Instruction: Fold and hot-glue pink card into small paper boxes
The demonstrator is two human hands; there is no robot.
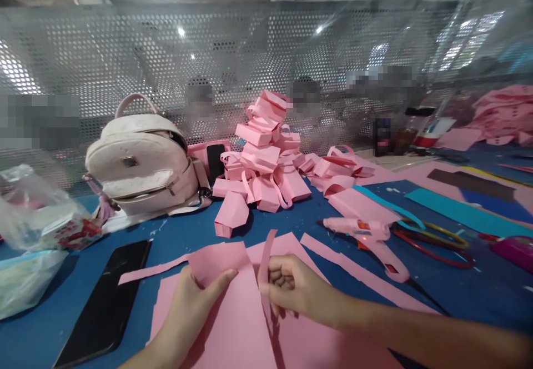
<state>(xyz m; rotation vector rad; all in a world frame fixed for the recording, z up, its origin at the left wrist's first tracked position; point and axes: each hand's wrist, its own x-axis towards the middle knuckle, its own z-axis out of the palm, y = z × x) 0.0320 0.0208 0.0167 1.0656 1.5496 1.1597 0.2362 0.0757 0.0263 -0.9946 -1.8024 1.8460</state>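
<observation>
My left hand (pixel 194 302) pinches the top edge of a pink paper sheet (pixel 239 324), its upper corner folded up. My right hand (pixel 295 288) is closed on a narrow pink paper strip (pixel 266 252) that curls upward between the two hands. More pink sheets and strips (pixel 345 266) lie flat under and beside my hands on the blue table (pixel 287 222). A pink glue gun (pixel 366 233) lies just right of my right hand.
A pile of folded pink paper pieces (pixel 266 158) sits at the middle back, a pale backpack (pixel 144 163) to its left. A black phone (pixel 106 302) lies front left, plastic bags (pixel 33 230) at far left. Scissors (pixel 433 241) and teal paper (pixel 458 210) lie right. A perforated metal screen stands behind.
</observation>
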